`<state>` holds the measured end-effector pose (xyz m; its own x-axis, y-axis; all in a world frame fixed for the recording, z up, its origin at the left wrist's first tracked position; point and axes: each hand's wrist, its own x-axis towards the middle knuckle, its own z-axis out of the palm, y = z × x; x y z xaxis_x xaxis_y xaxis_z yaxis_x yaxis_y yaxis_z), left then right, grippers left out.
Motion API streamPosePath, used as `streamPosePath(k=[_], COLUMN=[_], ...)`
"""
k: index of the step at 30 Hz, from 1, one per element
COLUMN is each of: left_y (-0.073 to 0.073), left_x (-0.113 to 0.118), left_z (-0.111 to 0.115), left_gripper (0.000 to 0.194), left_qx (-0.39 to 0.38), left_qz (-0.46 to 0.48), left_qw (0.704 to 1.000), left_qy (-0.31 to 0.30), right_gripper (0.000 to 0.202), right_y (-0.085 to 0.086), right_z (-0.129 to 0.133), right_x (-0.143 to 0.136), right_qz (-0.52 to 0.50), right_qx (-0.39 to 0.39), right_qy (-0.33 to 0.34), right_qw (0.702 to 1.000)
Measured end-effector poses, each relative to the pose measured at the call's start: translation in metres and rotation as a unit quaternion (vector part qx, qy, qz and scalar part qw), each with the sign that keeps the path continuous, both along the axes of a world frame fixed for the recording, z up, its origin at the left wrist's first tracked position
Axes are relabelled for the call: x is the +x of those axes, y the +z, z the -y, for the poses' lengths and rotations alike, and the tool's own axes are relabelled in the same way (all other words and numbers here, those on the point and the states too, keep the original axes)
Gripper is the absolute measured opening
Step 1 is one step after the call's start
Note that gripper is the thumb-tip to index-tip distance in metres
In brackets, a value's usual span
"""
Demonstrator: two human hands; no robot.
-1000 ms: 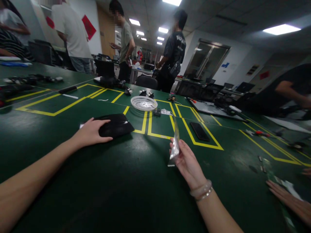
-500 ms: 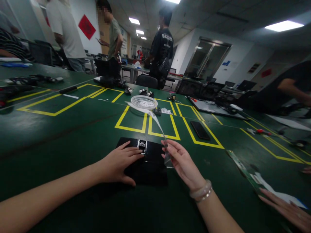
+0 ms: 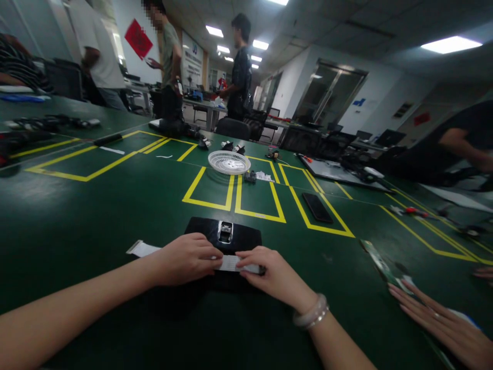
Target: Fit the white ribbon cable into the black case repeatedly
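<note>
A black curved panel (image 3: 243,235) with a small silver-framed opening (image 3: 225,232) lies on the green table in front of me. Across its lower part runs a white flat ribbon strip (image 3: 230,263), whose far end sticks out to the left past my wrist. My left hand (image 3: 194,258) has its fingers closed on the strip near the panel's middle. Just to the right, my right hand (image 3: 265,267) pinches the same strip between thumb and fingers. A short stretch of the strip shows between the two hands.
Beyond the panel are a white basket (image 3: 229,171), a small dark part (image 3: 250,177) and a black phone (image 3: 317,207) among yellow tape outlines. At the right, another person's hand (image 3: 439,313) rests by a green circuit board (image 3: 379,262). People stand behind the table.
The strip, earlier raised from my right hand, now lies across the panel. My left hand has closed on it, and my right hand has come down and left. A standing person has turned.
</note>
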<state>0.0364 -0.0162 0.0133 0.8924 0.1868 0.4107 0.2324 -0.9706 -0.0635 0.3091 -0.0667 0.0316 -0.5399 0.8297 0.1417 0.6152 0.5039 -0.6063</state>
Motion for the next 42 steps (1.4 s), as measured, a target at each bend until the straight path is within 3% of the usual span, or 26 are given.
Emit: streamPosePath(k=[5, 12, 14, 17, 19, 23, 28, 31, 36, 42], left_y=[-0.006, 0.002, 0.002, -0.001, -0.004, -0.004, 0.006, 0.013, 0.021, 0.019], left_x=[0.001, 0.007, 0.006, 0.003, 0.001, 0.002, 0.000, -0.012, -0.053, -0.119], left_z=[0.001, 0.007, 0.007, 0.006, 0.004, 0.002, -0.002, -0.012, -0.046, -0.088], left_gripper=[0.019, 0.018, 0.029, 0.075, 0.095, 0.090, 0.088, 0.091, 0.078, 0.072], left_qx=[-0.019, -0.080, -0.091, -0.112, -0.132, -0.151, -0.163, -0.161, -0.148, -0.149], left_qz=[-0.033, -0.070, -0.066, -0.077, -0.093, -0.085, -0.062, -0.047, -0.024, 0.012], left_qw=[0.999, 0.994, 0.991, 0.985, 0.980, 0.978, 0.979, 0.975, 0.953, 0.876], left_qy=[-0.002, 0.040, 0.067, 0.109, 0.120, 0.114, 0.107, 0.144, 0.264, 0.459], right_gripper=[0.023, 0.020, 0.019, 0.019, 0.019, 0.023, 0.024, 0.023, 0.025, 0.024], right_y=[0.001, 0.013, 0.015, 0.015, 0.014, 0.012, 0.013, 0.013, 0.011, 0.010], right_z=[0.004, 0.013, 0.013, 0.013, 0.012, 0.011, 0.009, 0.008, 0.007, 0.008], right_x=[-0.002, -0.008, -0.009, -0.011, -0.011, -0.010, -0.007, -0.006, -0.004, -0.005], right_qz=[0.118, 0.189, 0.190, 0.184, 0.183, 0.158, 0.098, 0.079, 0.093, 0.107], right_qx=[0.066, 0.106, 0.113, 0.122, 0.126, 0.151, 0.222, 0.256, 0.253, 0.223], right_qy=[0.034, 0.026, 0.027, 0.029, 0.032, 0.029, 0.010, 0.006, 0.009, 0.011], right_qw=[0.990, 0.976, 0.975, 0.975, 0.975, 0.975, 0.970, 0.963, 0.963, 0.969])
